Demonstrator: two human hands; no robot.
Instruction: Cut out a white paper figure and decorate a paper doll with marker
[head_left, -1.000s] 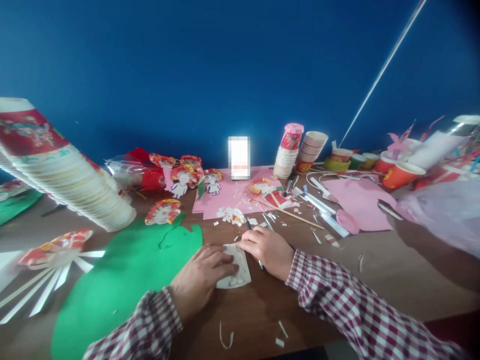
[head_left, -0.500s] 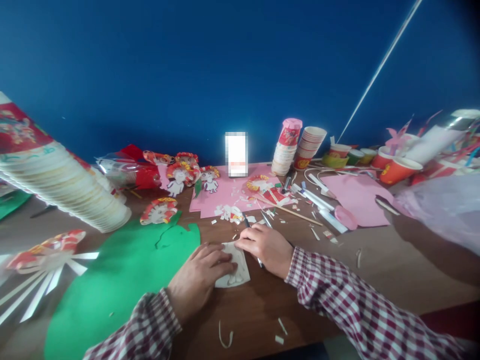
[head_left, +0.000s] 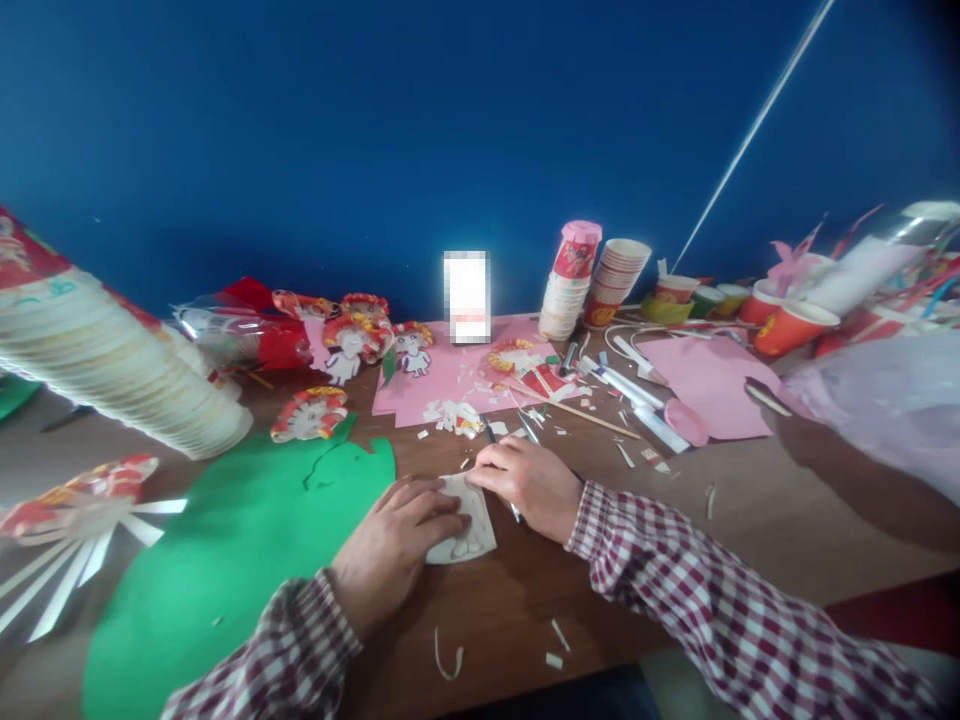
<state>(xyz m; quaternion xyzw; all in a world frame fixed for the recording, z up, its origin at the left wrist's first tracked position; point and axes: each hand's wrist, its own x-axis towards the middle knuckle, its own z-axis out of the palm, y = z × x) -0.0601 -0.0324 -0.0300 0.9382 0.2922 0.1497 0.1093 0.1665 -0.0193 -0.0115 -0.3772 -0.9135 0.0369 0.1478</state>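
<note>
A small white paper cut-out lies on the brown table in front of me. My left hand rests flat on its left side, fingers stretched over the paper. My right hand sits at the cut-out's upper right, fingers curled around a thin pen-like tool whose tip pokes out below the hand. Both arms wear red-and-white checked sleeves.
A large green paper sheet lies at the left, under a leaning stack of paper cups. Pink paper with cut-out figures, markers, more cup stacks and scraps fill the back. Another person's arm reaches in at the right.
The view has tilted and shifted slightly, so everything sits a little higher and further left in the frame. Both hands stay on the white cut-out in the same pose.
</note>
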